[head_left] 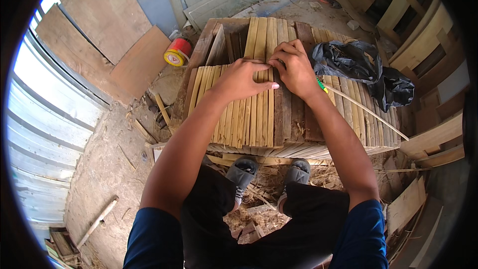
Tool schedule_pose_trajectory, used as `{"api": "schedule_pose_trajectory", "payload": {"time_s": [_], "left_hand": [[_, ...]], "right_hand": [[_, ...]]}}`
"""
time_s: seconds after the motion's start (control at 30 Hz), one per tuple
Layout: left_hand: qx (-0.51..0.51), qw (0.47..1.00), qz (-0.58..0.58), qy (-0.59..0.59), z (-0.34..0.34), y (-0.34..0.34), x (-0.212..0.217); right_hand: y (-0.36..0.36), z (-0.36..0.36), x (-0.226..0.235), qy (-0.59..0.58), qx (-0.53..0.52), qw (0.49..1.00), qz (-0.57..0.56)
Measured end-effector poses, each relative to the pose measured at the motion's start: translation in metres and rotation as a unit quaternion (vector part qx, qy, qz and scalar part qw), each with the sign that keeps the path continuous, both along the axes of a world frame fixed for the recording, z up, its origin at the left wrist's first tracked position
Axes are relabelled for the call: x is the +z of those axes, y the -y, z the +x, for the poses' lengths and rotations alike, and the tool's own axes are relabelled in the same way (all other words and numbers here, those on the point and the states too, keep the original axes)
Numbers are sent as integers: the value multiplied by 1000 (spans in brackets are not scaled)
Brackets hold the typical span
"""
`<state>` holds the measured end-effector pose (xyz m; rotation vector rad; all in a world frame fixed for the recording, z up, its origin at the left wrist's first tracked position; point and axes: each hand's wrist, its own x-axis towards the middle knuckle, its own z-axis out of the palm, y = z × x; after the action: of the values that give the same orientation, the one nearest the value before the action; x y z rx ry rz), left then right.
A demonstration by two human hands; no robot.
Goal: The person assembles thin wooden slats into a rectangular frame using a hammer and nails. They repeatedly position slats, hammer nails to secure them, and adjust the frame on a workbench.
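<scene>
Closest to the cam: dark blue sleeves and black shorts at 6 o'clock, then two grey shoes (269, 172) on a dirt floor (107, 169) littered w/ straw and wood shavings.

Just past the feet sits a low bench (201, 50), basically a wooden frame w/ a deck of pale bamboo slats (239, 119) laid side by side, plus a few darker brown ones in the middle. At approx 2 o'clock a crumpled black plastic bag (368, 67) lies on the slats, right next to the right wrist, and a thin loose strip (366, 109) runs diagonally below it. Something small and green pokes out by that wrist, can't tell what. At 10 o'clock, off the bench, a red and yellow tape roll (177, 52) sits on the ground. Boards and plywood lean around the walls, corrugated metal at 9 o'clock.

Hands: left hand (244, 77) lies mostly flat on the slats, fingers stretched toward 3 o'clock, not closed on anything. Right hand (294, 67) is curled, fingertips pressing down on the slat tops right beside the left's fingertips. Whether it actually pinches a slat, can't tell.
</scene>
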<state>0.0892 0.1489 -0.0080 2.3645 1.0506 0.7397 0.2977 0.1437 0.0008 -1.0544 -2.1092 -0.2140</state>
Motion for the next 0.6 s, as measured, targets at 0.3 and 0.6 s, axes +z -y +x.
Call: {"api": "schedule_pose_trajectory", "payload": {"time_s": [0.3, 0.6], "left_hand": [[6, 1000, -24, -10, -1, 0, 3], [24, 998, -52, -24, -1, -1, 3]], "right_hand": [[4, -5, -5, -1, 0, 1000, 12], [7, -5, -9, 5, 27, 999, 31]]}}
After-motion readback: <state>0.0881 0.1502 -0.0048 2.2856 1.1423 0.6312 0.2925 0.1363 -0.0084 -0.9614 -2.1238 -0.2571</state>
